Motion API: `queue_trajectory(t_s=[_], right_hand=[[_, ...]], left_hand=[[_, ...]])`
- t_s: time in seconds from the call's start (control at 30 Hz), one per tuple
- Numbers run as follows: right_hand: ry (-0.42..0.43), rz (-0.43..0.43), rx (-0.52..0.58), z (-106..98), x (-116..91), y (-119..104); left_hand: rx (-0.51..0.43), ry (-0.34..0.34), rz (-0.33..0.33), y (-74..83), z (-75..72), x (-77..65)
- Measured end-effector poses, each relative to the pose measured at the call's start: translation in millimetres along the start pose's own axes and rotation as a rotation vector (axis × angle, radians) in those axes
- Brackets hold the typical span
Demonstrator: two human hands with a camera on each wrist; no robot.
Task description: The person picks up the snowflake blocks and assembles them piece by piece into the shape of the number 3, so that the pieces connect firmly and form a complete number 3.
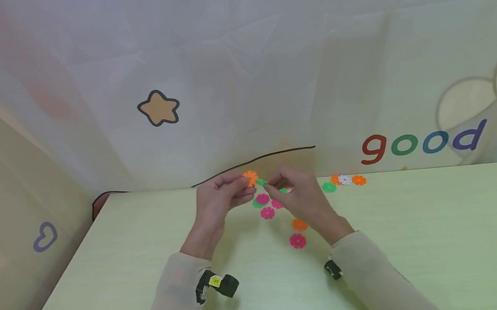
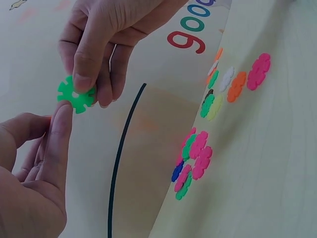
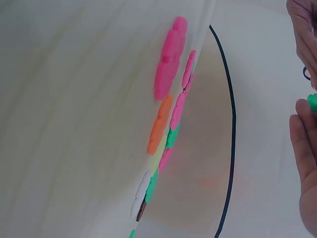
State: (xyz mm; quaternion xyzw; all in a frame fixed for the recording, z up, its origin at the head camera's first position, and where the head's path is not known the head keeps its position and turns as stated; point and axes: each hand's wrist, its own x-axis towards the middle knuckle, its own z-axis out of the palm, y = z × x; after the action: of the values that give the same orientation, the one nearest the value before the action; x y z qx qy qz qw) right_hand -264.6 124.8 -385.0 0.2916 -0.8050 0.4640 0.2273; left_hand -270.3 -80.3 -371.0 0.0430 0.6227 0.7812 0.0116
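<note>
Above the far edge of the table, both hands meet over small notched plastic discs shaped like flowers. My left hand (image 1: pixel 217 202) pinches an orange disc (image 1: pixel 250 178) between thumb and fingers; in the left wrist view the fingers hide nearly all of it. A green disc (image 2: pixel 77 96) is pinched by my right hand (image 1: pixel 303 197), thumb on its face. Its notched edge sits right at the left fingertips, against the orange disc. At the right wrist view's edge, only a bit of the green disc (image 3: pixel 313 101) shows.
Below the hands lie several loose discs, among them a pink disc (image 1: pixel 298 241), an orange disc (image 1: pixel 300 224) and a blue disc (image 2: pixel 178 171). Farther right, a white disc (image 1: pixel 345 179) lies beside a green one (image 1: pixel 329 187). A printed cloth backdrop (image 1: pixel 240 98) rises behind the table (image 1: pixel 431 235).
</note>
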Motion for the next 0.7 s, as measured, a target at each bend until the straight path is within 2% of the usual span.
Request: queue_trajectory(t_s=[0.37, 0.53, 0.7], right_hand=[[0.007, -0.034, -0.004, 4.1, 0.7, -4.4], [-0.035, -0.054, -0.021, 5.3, 1.7, -3.3], [-0.081, -0.067, -0.046, 4.8, 1.8, -3.1]], left_hand=[[0.042, -0.038, 0.026, 2.3, -2.7, 0.8], [0.069, -0.033, 0.027, 0.8, -6.0, 1.5], [0.086, -0.020, -0.007, -0.1, -9.0, 0.7]])
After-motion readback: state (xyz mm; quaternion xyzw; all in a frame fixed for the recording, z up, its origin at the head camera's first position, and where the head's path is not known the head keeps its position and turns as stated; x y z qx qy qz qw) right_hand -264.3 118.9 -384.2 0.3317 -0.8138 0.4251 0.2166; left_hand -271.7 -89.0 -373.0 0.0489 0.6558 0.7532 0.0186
